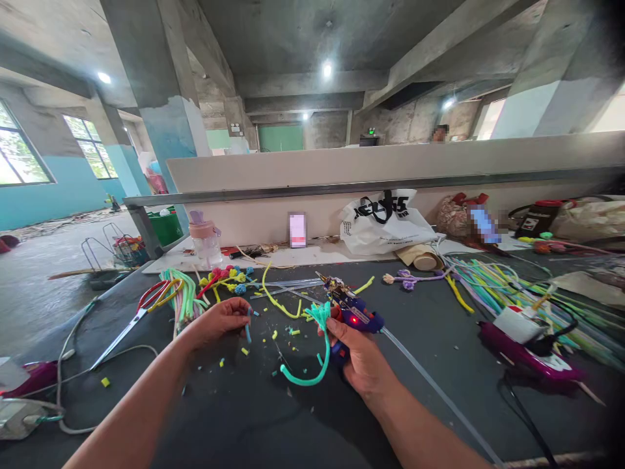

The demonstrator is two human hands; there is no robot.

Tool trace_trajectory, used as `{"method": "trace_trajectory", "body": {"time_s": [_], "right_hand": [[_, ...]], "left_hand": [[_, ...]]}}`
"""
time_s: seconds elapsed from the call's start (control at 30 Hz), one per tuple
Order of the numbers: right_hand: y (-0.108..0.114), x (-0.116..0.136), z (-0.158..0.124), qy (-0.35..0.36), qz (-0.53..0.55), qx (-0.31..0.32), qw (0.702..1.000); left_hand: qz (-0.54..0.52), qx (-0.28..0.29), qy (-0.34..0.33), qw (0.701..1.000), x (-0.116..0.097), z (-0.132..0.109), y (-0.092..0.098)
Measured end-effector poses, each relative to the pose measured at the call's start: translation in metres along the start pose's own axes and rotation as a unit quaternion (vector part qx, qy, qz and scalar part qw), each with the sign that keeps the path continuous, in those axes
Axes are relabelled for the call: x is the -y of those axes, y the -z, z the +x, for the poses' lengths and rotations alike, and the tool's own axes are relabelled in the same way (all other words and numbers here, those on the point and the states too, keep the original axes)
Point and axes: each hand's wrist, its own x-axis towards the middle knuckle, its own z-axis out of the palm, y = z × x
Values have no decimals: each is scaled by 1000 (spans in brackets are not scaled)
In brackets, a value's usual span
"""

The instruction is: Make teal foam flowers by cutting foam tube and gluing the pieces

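My left hand (227,317) is closed in a pinch on a short piece of blue cord (248,332), which hangs from the fingertips. My right hand (359,355) is wrapped round a dark blue glue gun (360,319) with a lit red light. A long clear glue stick (430,371) runs out of its back end. Between the right thumb and finger sits a teal cord (307,381), bunched into a frayed tuft at the top and curving down to the left. Its tuft is beside the gun's body. The two hands are apart above the dark table (234,417).
Scissors (122,335) lie left by a bundle of pastel cords (180,299). Yellow cord snippets (245,352) are scattered mid-table. Behind stand a pink-lidded bottle (205,242), a phone (297,230) and a white bag (383,225). A purple power strip (532,361) and more cords (493,293) lie right.
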Motion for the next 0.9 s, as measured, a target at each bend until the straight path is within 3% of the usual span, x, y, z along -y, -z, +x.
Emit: {"method": "trace_trajectory", "body": {"time_s": [0.33, 0.6, 0.73, 0.83, 0.9], "right_hand": [[1, -2, -2, -33, -1, -5, 999], [1, -3, 4, -42, -55, -52, 996], [1, -1, 5, -45, -71, -55, 995], [-2, 1, 5, -45, -99, -50, 993], [-3, 1, 5, -41, -123, -52, 990]], "left_hand": [[72, 79, 9, 994, -7, 9, -17], [155, -41, -19, 987, 16, 17, -30], [206, -85, -42, 974, 16, 16, -33], [261, -135, -51, 954, 7, 11, -22], [306, -181, -40, 934, 0, 5, -1]]}}
